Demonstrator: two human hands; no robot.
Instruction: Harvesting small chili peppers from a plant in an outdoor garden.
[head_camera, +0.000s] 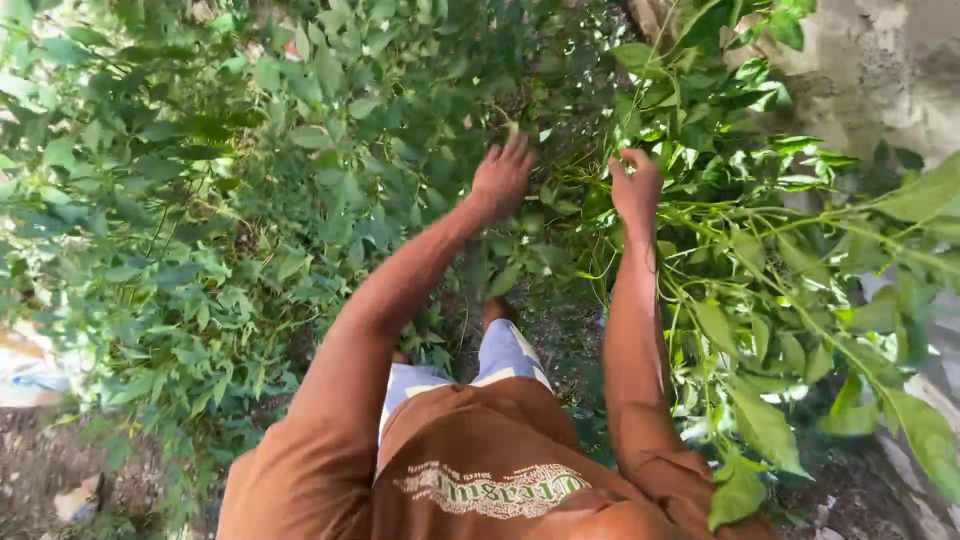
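The left hand (503, 172) reaches spread-fingered into dense bush leaves (300, 150); the right hand (636, 185) is closed around a thin green stem (700, 215). A wall (880, 70) crowds the right edge.

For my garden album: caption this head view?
Both hands reach into leafy shrubs: left hand open among leaves, right hand closed on a green stem.

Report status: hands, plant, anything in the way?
Left hand open, reaching into leafy bush. Right hand closed on green stems. Foliage crowds both arms.
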